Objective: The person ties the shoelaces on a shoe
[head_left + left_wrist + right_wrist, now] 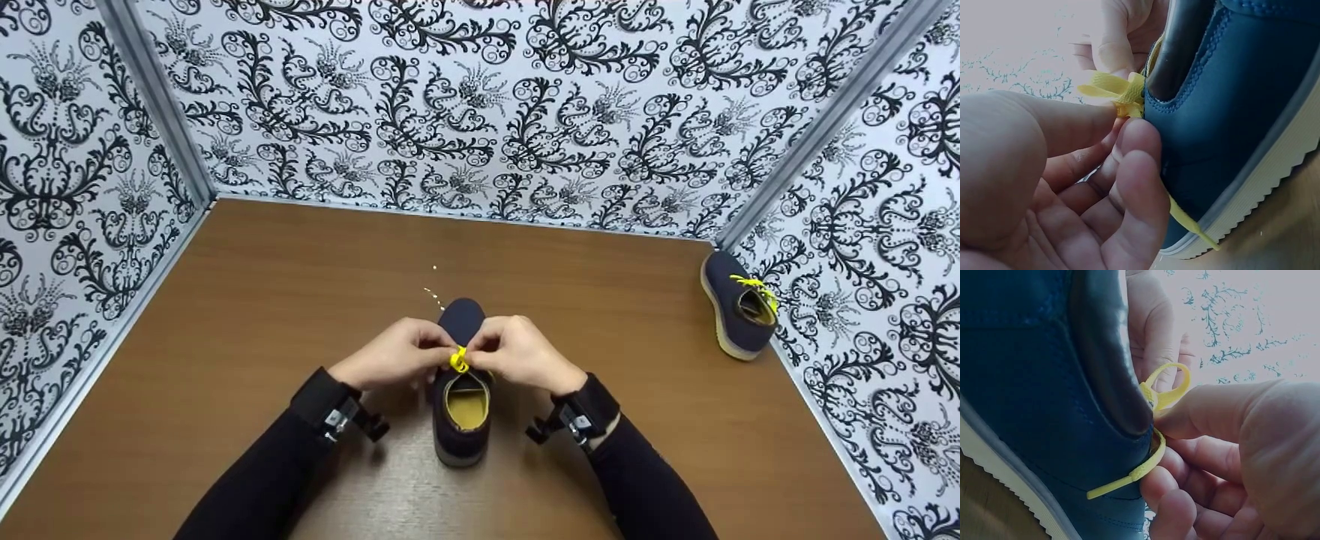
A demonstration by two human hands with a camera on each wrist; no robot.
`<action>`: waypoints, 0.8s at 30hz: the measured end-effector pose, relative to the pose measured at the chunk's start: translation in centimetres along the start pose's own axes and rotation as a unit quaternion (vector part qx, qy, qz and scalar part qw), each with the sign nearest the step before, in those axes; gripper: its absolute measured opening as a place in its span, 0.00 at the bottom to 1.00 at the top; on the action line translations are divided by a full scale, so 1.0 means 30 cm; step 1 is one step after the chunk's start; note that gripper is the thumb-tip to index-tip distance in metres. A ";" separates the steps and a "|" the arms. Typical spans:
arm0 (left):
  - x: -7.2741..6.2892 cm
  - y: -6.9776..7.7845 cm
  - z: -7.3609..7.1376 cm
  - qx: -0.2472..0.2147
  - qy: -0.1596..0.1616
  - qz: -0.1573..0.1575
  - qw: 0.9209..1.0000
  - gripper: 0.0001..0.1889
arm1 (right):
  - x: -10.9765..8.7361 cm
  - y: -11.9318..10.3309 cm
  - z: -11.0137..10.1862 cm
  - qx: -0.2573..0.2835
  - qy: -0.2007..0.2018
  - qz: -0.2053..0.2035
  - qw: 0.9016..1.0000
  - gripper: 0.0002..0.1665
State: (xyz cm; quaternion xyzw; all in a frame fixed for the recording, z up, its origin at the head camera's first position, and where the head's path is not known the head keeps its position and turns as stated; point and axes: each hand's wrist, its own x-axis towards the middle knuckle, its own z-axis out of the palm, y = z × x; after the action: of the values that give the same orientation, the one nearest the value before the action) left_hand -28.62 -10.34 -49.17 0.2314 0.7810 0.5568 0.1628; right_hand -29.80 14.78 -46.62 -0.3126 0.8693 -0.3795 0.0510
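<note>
A dark blue shoe [456,446] with a yellow insole and a pale ridged sole stands upright on the table, toe pointing away. Over its tongue, yellow laces [459,361] are crossed, with a loop standing up. My left hand [397,351] pinches the lace between thumb and fingers from the left side. From the right, my right hand [526,356] pinches the lace close to the same knot. One lace end [1188,221] hangs down the shoe's left side in the left wrist view. Another lace end [1114,486] hangs on its right side in the right wrist view.
A matching shoe [742,334] with yellow laces stands at the far right, close to the patterned side wall [862,285]. Walls with black and white patterns border the brown table [300,255] at left, back and right. Tiny bright specks [433,295] show near the shoe's toe.
</note>
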 end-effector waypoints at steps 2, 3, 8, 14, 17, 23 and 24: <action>0.000 0.000 0.001 0.001 0.001 0.001 1.000 0.08 | -0.001 -0.001 -0.001 0.002 -0.001 0.002 1.000 0.04; 0.000 0.000 0.001 0.002 0.002 0.003 1.000 0.08 | -0.002 -0.002 -0.002 0.002 -0.001 0.003 1.000 0.04; 0.000 -0.001 0.002 0.006 0.003 0.010 1.000 0.07 | -0.002 -0.002 -0.004 0.008 -0.007 0.003 1.000 0.02; 0.000 -0.003 0.004 -0.002 0.004 0.009 1.000 0.07 | -0.002 -0.001 -0.013 0.014 -0.022 0.000 1.000 0.02; 0.000 -0.004 0.005 -0.008 0.003 0.009 1.000 0.07 | -0.005 -0.005 -0.021 0.020 -0.029 -0.001 0.999 0.02; 0.001 -0.008 0.003 -0.017 0.000 0.007 1.000 0.07 | -0.009 -0.002 -0.035 0.032 -0.038 0.015 0.999 0.03; 0.001 -0.009 0.002 -0.016 0.000 0.007 1.000 0.07 | -0.009 -0.001 -0.037 0.029 -0.039 0.017 0.999 0.04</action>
State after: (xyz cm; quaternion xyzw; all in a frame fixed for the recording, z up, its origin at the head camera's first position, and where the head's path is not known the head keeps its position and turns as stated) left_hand -28.67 -10.34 -49.44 0.2339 0.7704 0.5705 0.1623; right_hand -29.92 15.62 -45.86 -0.3106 0.8603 -0.3915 0.1006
